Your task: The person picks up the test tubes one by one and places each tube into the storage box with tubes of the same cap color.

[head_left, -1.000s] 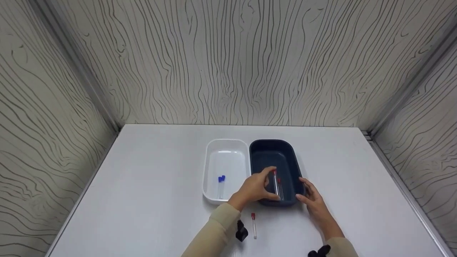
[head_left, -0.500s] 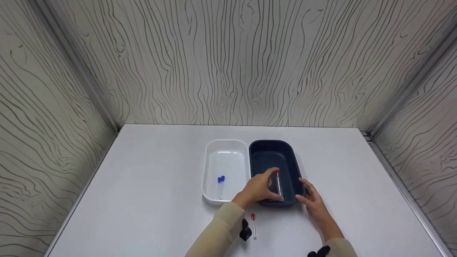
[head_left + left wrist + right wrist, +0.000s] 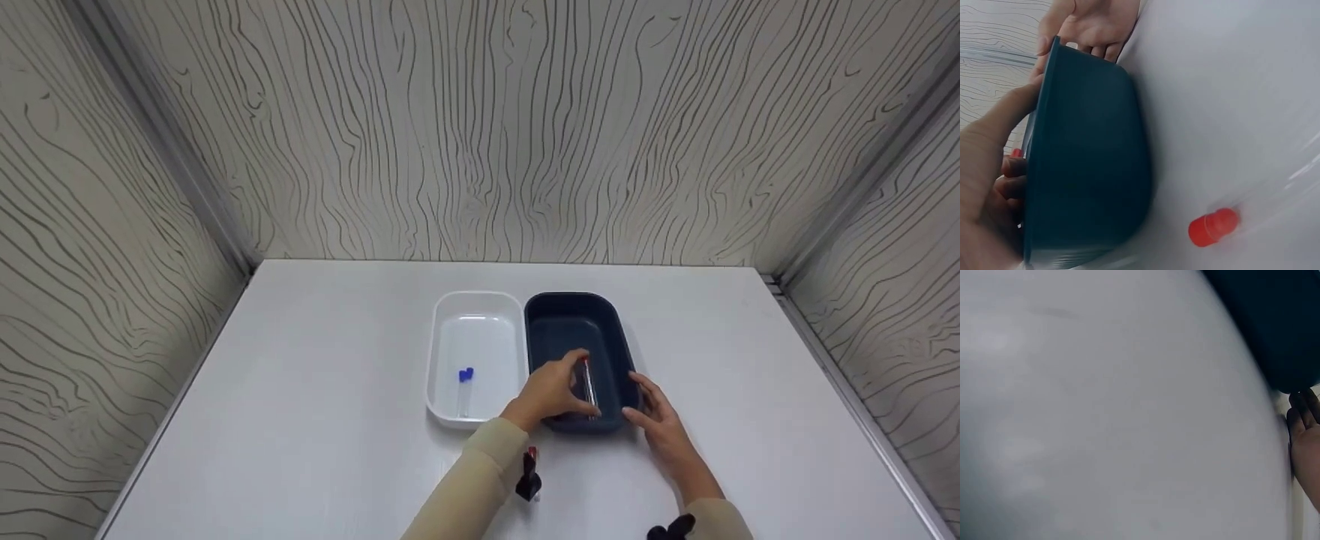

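Note:
Inside the dark blue plastic bin (image 3: 574, 341), my left hand (image 3: 551, 390) pinches a clear red-capped test tube (image 3: 590, 386) lengthwise, index finger at the cap and thumb at the lower end. Any tube beneath it is hidden. My right hand (image 3: 660, 420) grips the bin's right side near the front corner, and in the left wrist view its thumb laps over the rim. Another test tube (image 3: 1213, 226) with a red cap lies on the table in front of the bin, partly covered in the head view by the left wrist's black mount.
A white bin (image 3: 431, 352) stands against the dark one on the left, with two blue-capped test tubes (image 3: 464, 390) lying in its near half. The white table (image 3: 322, 375) is bounded at the back and sides by wood-grain patterned panels (image 3: 480, 135).
My left hand has shifted slightly right inside the dark bin with the tube. Its wrist mount now overlaps the tube on the table. My right hand keeps its place on the bin.

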`<state>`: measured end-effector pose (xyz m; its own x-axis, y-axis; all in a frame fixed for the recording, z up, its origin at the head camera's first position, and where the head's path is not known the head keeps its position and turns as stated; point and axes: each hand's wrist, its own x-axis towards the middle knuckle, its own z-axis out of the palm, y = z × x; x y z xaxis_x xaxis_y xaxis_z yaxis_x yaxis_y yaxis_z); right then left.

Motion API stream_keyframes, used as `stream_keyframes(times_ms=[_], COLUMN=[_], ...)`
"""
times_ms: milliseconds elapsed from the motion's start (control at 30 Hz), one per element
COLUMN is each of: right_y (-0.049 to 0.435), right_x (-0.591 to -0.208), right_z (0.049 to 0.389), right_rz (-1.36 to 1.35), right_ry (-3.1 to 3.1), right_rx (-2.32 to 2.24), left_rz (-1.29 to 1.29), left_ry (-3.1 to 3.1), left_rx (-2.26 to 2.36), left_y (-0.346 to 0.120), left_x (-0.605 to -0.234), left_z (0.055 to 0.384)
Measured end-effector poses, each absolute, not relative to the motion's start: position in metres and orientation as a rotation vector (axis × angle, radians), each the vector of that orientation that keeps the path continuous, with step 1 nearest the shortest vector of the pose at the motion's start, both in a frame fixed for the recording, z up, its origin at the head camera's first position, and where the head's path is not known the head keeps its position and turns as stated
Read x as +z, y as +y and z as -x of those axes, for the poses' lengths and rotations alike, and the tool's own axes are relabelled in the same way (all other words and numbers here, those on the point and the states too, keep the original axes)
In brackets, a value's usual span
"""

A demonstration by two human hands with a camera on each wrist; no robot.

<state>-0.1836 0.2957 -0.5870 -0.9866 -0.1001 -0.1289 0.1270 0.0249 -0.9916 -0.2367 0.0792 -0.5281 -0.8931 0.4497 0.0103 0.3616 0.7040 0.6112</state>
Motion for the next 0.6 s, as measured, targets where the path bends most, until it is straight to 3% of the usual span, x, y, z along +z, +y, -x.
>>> stream_keyframes(times_ms=[333,600], right_y=[0.297,0.293], right_x=[-0.588,-0.589], right_z=[0.184,0.184], right_rz=[-0.050,-0.059], right_ry=[2.146,2.162], right_rx=[-2.080,-2.118], left_rz=[-0.594,-0.646], left_ry=[2.709,2.844], left_rx=[1.020,0.778], left_y=[0.087,0.093], left_x=[-0.530,-0.535], left_z=[0.238,0.236])
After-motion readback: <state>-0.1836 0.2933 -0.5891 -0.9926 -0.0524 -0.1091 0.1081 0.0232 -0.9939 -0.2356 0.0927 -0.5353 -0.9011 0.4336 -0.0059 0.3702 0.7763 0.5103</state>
